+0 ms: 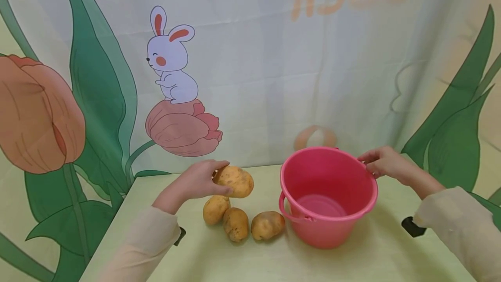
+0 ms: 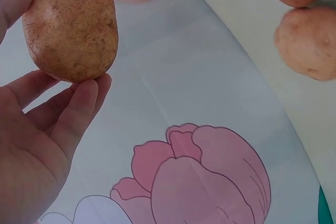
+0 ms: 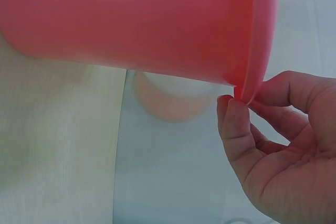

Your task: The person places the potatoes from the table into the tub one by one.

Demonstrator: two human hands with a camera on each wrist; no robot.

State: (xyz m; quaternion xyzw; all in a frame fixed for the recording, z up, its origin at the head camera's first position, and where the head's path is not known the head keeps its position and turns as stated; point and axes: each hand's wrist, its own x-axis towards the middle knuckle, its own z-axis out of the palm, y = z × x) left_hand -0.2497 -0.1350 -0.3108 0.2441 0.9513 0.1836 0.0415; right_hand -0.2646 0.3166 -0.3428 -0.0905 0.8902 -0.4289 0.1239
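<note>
My left hand grips a potato between thumb and fingers, raised above the other potatoes on the table. In the left wrist view this potato shows brown, speckled skin, with the fingertips round its end. Beneath it lie a rounder potato, a darker one and a third beside the bucket. The pink bucket stands upright with its inside showing bare. My right hand pinches the bucket's rim on the right; the right wrist view shows thumb and fingers at that rim.
The pale table meets a hanging cloth at its back edge, printed with tulips and a rabbit. The bucket's handle hangs down on its left side, close to the nearest potato.
</note>
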